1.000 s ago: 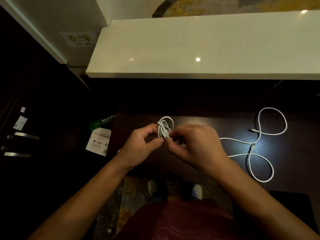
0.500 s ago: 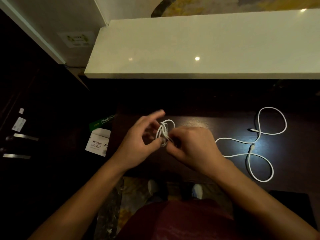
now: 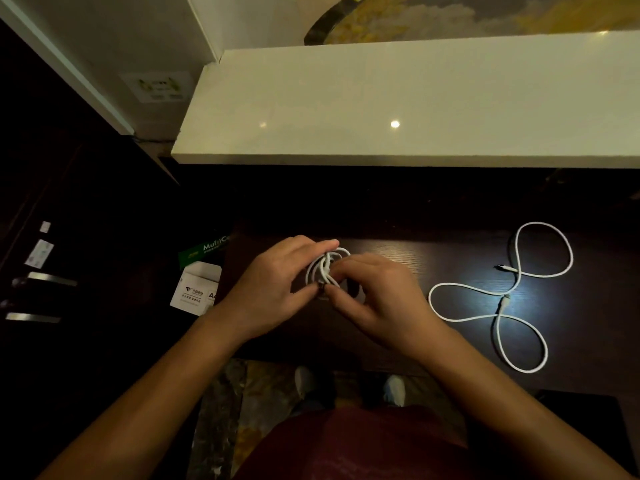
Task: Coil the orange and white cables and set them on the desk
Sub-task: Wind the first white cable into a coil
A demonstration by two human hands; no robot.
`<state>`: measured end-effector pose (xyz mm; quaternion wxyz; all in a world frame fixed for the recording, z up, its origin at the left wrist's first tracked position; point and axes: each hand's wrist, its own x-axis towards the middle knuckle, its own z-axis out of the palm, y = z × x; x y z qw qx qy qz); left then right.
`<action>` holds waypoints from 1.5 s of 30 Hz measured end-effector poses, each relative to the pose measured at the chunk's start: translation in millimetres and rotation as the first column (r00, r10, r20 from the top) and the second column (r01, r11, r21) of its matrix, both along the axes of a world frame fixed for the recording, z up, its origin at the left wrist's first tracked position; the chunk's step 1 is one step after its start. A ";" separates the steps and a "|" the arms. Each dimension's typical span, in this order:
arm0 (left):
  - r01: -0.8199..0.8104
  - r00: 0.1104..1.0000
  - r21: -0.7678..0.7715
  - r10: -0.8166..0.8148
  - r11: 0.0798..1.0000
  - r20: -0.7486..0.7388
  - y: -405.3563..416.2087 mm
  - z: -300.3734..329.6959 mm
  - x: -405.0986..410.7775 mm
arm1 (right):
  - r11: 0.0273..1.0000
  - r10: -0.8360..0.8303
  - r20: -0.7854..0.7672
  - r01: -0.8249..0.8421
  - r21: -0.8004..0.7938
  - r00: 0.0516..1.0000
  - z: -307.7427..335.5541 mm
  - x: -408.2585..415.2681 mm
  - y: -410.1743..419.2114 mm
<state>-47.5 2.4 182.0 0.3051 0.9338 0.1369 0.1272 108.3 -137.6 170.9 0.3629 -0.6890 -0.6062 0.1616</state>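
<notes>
Holding a small coiled white cable [image 3: 325, 268] between both hands above the near edge of the dark desk [image 3: 433, 258], a little toward 12 o'clock from frame centre. Left hand [image 3: 273, 289] curling round the bundle from 9 o'clock, fingers reaching over its top, thumb pressing near the lower loops. Right hand [image 3: 377, 299] closing in from 3 o'clock, fingertips pinching the strands at the coil's lower part, where a small dark end is showing. Lying loose at 3 o'clock, well apart from the hands: a second white cable [image 3: 502, 296], sprawling flat on the desk in open loops, its plugs near the crossing point. Sitting at 9 o'clock, just beside the left wrist: a white and green paper package [image 3: 197, 289]. Running across at 12 o'clock: a pale shelf [image 3: 415, 105] above the desk. Showing at 6 o'clock: a red garment and two shoes on patterned floor.
</notes>
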 end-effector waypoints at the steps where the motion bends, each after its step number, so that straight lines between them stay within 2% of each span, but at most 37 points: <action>1: -0.003 1.000 0.047 0.003 0.999 0.011 -0.2 -1.2 0.5 | 1.000 -0.003 -0.011 0.003 0.007 1.000 1.6 0.3 0.9; 7: 0.016 0.999 0.134 -0.021 0.991 0.035 7.1 -1.0 -1.2 | 0.999 -0.021 -0.055 0.023 0.048 0.998 7.4 3.6 4.1; 11: 0.018 0.998 0.099 -0.023 0.995 0.055 6.0 -2.3 -1.2 | 0.997 -0.013 -0.083 0.019 0.077 0.997 12.5 4.3 6.1; 14: -0.028 0.991 -0.061 0.036 0.998 0.130 -1.7 -3.8 1.2 | 0.993 -0.039 -0.071 0.047 0.106 0.997 14.8 0.9 7.8; 17: -0.109 0.972 -0.225 0.151 0.968 0.181 -13.1 -3.4 5.4 | 0.984 -0.123 0.007 0.121 0.129 0.992 15.7 -3.9 9.4; 20: -0.154 0.953 -0.366 0.236 0.918 0.189 -20.4 -3.1 8.8 | 0.980 -0.159 0.065 0.150 0.131 0.985 18.1 -6.8 11.9; 23: -0.182 0.945 -0.444 0.280 0.877 0.166 -24.9 -0.6 13.5 | 0.981 -0.166 0.068 0.158 0.111 0.984 22.1 -6.0 14.9; 26: -0.210 0.932 -0.465 0.320 0.860 0.171 -27.6 3.5 20.6 | 0.981 -0.160 -0.011 0.160 0.112 0.987 29.5 -1.8 15.7; 31: -0.205 0.883 -0.519 0.385 0.830 0.268 -26.6 19.0 37.8 | 0.978 -0.138 -0.075 0.148 0.145 0.988 45.1 7.3 14.6; 34: -0.175 0.851 -0.616 0.432 0.768 0.298 -23.9 32.4 50.0 | 0.948 -0.130 -0.155 0.168 0.271 0.979 53.6 15.6 11.3; 36: -0.148 0.824 -0.696 0.477 0.703 0.307 -23.5 40.6 57.1 | 0.904 -0.196 -0.237 0.270 0.332 0.951 53.4 22.2 8.3; 38: -0.091 0.815 -0.765 0.489 0.637 0.311 -26.0 46.6 61.9 | 0.896 -0.300 -0.337 0.385 0.220 0.892 49.6 29.7 6.9; 39: -0.062 0.820 -0.787 0.481 0.614 0.311 -28.2 48.9 63.7 | 0.915 -0.311 -0.396 0.386 0.122 0.864 48.8 33.0 6.1; 41: -0.021 0.832 -0.816 0.463 0.578 0.306 -32.6 50.2 66.7 | 0.960 -0.240 -0.574 0.280 -0.021 0.783 47.7 37.8 2.4; 43: 0.002 0.840 -0.845 0.457 0.535 0.292 -35.8 48.1 69.3 | 0.981 -0.162 -0.712 0.187 -0.043 0.683 49.1 40.0 -2.9; 45: 0.027 0.849 -0.868 0.447 0.495 0.281 -37.7 45.7 71.5 | 0.988 -0.118 -0.770 0.151 -0.028 0.628 50.1 40.8 -8.1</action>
